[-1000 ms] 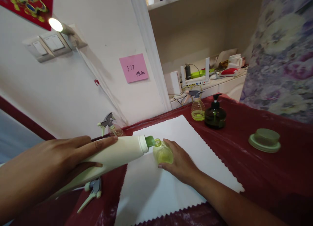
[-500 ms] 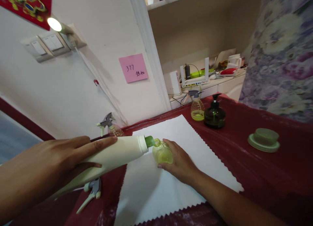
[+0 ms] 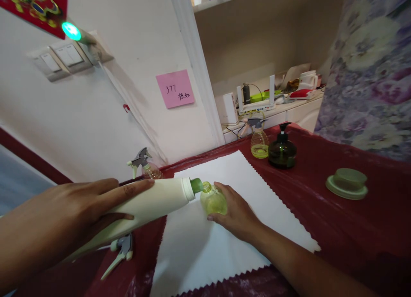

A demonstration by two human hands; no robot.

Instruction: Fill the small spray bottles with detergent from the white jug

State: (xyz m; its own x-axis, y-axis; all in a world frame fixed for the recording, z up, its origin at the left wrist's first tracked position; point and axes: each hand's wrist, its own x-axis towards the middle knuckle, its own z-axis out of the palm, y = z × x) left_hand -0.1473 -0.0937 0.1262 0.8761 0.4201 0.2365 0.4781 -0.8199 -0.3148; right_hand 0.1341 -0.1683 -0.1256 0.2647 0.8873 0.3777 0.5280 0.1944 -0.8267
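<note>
My left hand (image 3: 96,203) is wrapped round a pale green bottle (image 3: 160,198), tipped nearly flat with its mouth to the right. Its green spout (image 3: 196,185) meets the neck of a small clear spray bottle (image 3: 213,203) holding yellow-green liquid. My right hand (image 3: 236,213) grips that small bottle from the right, tilted above the white cloth (image 3: 189,250). Below the pale bottle, a grey and green spray trigger head (image 3: 123,247) lies on the red cover. Whether liquid is flowing at the spout is hard to make out.
At the back stand a clear spray bottle (image 3: 259,143) with yellow liquid and a dark pump bottle (image 3: 281,149). A green lidded dish (image 3: 346,183) sits on the right. Another spray bottle (image 3: 150,170) stands by the wall. A white router (image 3: 257,106) is on the shelf behind.
Both hands and bottles have stayed almost still. The wall lamp's light has turned from white to green-blue.
</note>
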